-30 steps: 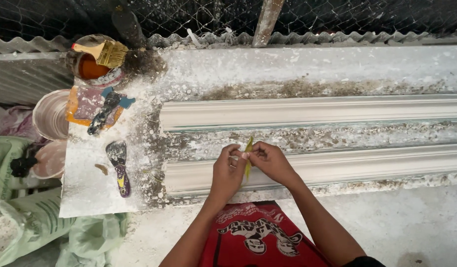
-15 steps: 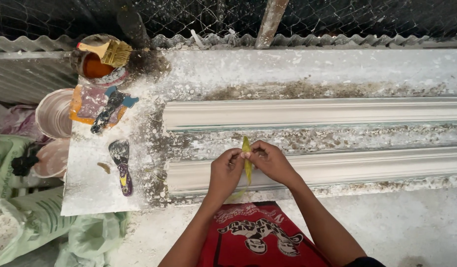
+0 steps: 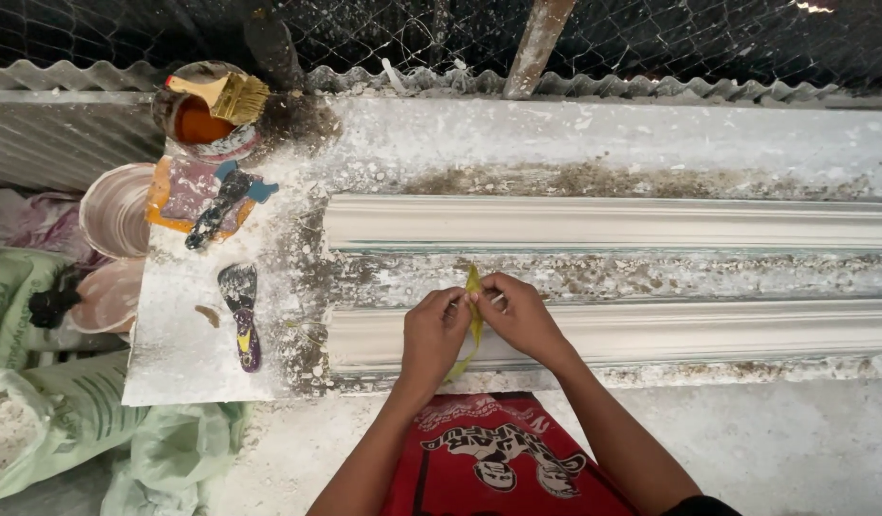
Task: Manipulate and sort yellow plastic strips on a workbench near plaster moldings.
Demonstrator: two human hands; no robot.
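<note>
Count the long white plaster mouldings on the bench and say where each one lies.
2. The far moulding runs across the bench near the wire fence side. The near moulding lies parallel by the bench's front edge, under the left hand and right hand. None seems hidden.

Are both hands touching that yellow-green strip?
Touching. The head view shows the left hand and right hand pinching the yellow-green strip between their fingertips, above the white plaster moulding.
</note>
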